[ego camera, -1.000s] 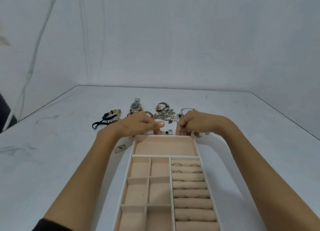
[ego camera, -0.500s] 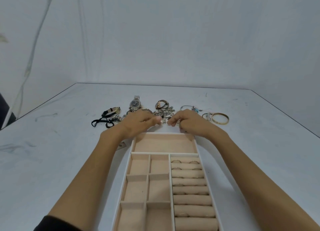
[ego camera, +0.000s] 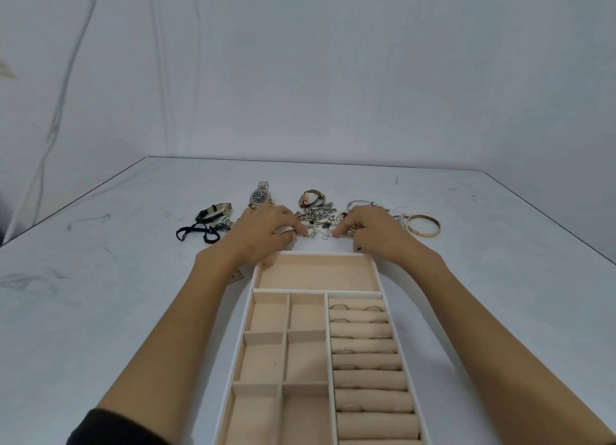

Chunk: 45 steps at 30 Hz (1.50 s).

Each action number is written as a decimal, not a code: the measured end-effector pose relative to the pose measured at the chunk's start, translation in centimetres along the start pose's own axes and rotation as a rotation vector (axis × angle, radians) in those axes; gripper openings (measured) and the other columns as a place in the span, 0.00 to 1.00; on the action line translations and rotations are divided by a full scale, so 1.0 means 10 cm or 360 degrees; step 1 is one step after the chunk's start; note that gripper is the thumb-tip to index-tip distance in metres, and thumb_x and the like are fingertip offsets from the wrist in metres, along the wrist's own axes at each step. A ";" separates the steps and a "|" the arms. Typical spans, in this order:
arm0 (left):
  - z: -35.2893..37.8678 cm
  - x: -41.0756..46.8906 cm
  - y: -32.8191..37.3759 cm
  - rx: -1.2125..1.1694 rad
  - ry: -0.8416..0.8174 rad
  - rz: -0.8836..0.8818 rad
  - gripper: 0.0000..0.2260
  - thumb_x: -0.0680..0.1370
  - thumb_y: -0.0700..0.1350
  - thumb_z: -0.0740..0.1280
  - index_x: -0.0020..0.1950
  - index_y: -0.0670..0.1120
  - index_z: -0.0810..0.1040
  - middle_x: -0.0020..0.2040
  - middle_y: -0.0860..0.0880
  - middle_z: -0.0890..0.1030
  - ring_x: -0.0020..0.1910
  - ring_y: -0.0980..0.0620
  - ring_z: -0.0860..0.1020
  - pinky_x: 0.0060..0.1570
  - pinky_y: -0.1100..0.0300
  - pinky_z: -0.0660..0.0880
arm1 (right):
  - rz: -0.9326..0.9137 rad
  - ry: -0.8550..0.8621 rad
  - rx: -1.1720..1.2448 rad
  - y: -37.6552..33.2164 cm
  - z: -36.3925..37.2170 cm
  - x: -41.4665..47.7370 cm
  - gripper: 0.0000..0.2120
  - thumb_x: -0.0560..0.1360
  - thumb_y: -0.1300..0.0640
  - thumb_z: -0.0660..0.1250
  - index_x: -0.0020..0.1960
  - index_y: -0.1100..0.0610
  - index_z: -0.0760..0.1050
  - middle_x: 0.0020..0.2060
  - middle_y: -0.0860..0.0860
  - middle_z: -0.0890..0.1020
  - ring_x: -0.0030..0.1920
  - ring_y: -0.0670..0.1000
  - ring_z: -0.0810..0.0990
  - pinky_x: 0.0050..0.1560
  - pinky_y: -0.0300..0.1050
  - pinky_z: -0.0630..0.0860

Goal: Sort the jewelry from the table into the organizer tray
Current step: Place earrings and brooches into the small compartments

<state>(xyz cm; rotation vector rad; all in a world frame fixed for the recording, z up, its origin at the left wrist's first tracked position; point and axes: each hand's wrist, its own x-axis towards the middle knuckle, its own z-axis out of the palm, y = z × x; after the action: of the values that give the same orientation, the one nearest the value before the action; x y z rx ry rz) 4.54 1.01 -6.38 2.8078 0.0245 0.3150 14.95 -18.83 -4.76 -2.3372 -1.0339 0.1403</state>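
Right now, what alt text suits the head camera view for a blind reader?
A left hand and right hand reach past a beige organizer tray into a jewelry tangle on a table. Watches lie left, a gold bangle right; rings sit in the tray.

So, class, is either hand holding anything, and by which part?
Cannot tell: left hand and right hand both have curled fingertips at the tangled pile of silver chains, but any pinch is hidden.
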 end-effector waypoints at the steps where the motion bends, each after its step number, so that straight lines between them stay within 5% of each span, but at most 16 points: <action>1: -0.01 0.00 0.00 -0.0026 0.0011 0.0014 0.12 0.79 0.44 0.62 0.57 0.57 0.81 0.58 0.53 0.78 0.60 0.50 0.71 0.59 0.48 0.67 | 0.0006 0.0015 0.0004 0.00 -0.03 -0.01 0.21 0.69 0.73 0.56 0.50 0.58 0.84 0.41 0.48 0.79 0.35 0.43 0.72 0.35 0.37 0.67; 3: -0.03 -0.02 0.01 -0.0090 0.0015 0.0054 0.13 0.77 0.45 0.61 0.52 0.57 0.82 0.54 0.53 0.80 0.56 0.50 0.73 0.58 0.47 0.69 | 0.0025 0.0078 0.0020 0.01 -0.08 -0.03 0.20 0.69 0.74 0.56 0.46 0.60 0.84 0.33 0.45 0.75 0.31 0.42 0.69 0.31 0.36 0.63; 8: -0.08 -0.05 0.02 -0.0155 0.0109 0.0013 0.12 0.77 0.41 0.63 0.49 0.56 0.82 0.53 0.53 0.81 0.54 0.51 0.76 0.58 0.47 0.71 | 0.0123 0.0221 0.0004 0.17 -0.10 0.03 0.22 0.66 0.72 0.56 0.42 0.50 0.82 0.46 0.49 0.83 0.34 0.51 0.75 0.35 0.42 0.69; 12: -0.10 -0.07 -0.05 -0.0100 0.0241 -0.0120 0.13 0.77 0.38 0.64 0.53 0.54 0.81 0.57 0.55 0.80 0.58 0.50 0.75 0.60 0.48 0.70 | 0.0179 0.0251 -0.0058 0.21 -0.11 -0.01 0.22 0.67 0.72 0.57 0.47 0.53 0.83 0.48 0.53 0.84 0.42 0.52 0.79 0.42 0.46 0.76; 16: -0.09 -0.09 -0.07 -0.0028 0.0245 -0.0182 0.09 0.78 0.41 0.66 0.55 0.51 0.82 0.49 0.56 0.77 0.46 0.52 0.73 0.51 0.54 0.67 | 0.0180 0.0207 -0.0143 0.19 -0.11 -0.04 0.22 0.69 0.72 0.57 0.50 0.55 0.83 0.50 0.51 0.82 0.37 0.48 0.75 0.31 0.40 0.66; 23: -0.08 -0.09 -0.10 -0.0027 0.0175 -0.0141 0.08 0.78 0.45 0.67 0.55 0.53 0.82 0.55 0.49 0.79 0.55 0.49 0.75 0.54 0.50 0.71 | 0.0082 0.0192 -0.0042 0.22 -0.08 -0.02 0.26 0.67 0.73 0.56 0.50 0.51 0.84 0.47 0.54 0.83 0.33 0.50 0.72 0.35 0.44 0.68; 26: -0.08 -0.10 -0.08 -0.0046 0.0186 -0.0131 0.08 0.77 0.45 0.67 0.54 0.52 0.83 0.54 0.49 0.79 0.54 0.50 0.75 0.52 0.51 0.71 | 0.0075 0.0277 -0.0060 0.26 -0.08 0.00 0.18 0.71 0.69 0.62 0.50 0.52 0.83 0.45 0.49 0.83 0.44 0.49 0.78 0.45 0.46 0.75; 29: -0.07 -0.08 -0.06 -0.0057 0.0194 -0.0119 0.07 0.78 0.48 0.67 0.53 0.54 0.82 0.52 0.51 0.80 0.54 0.50 0.75 0.54 0.50 0.71 | 0.0013 0.0246 0.0013 0.22 -0.06 -0.03 0.04 0.72 0.58 0.71 0.46 0.53 0.84 0.39 0.47 0.83 0.41 0.48 0.80 0.43 0.47 0.76; 35: -0.04 -0.02 0.08 -0.0017 0.0191 -0.0008 0.06 0.78 0.50 0.66 0.52 0.56 0.81 0.47 0.56 0.76 0.51 0.53 0.72 0.49 0.55 0.62 | -0.0045 0.0176 -0.0037 0.07 -0.04 -0.03 0.04 0.68 0.53 0.75 0.42 0.51 0.84 0.41 0.49 0.83 0.43 0.48 0.78 0.44 0.48 0.74; 45: 0.08 0.10 0.35 -0.0018 0.0129 0.0124 0.09 0.77 0.55 0.66 0.55 0.57 0.81 0.50 0.57 0.78 0.54 0.51 0.75 0.54 0.52 0.67 | -0.0026 0.0039 0.0035 0.05 0.01 -0.03 0.03 0.70 0.57 0.74 0.43 0.51 0.84 0.35 0.46 0.80 0.33 0.41 0.73 0.37 0.40 0.69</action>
<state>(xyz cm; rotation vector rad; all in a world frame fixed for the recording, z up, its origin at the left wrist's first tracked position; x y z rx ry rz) 5.69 -2.51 -5.85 2.7876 -0.0685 0.4461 15.03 -19.28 -5.13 -2.3043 -1.0346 0.1162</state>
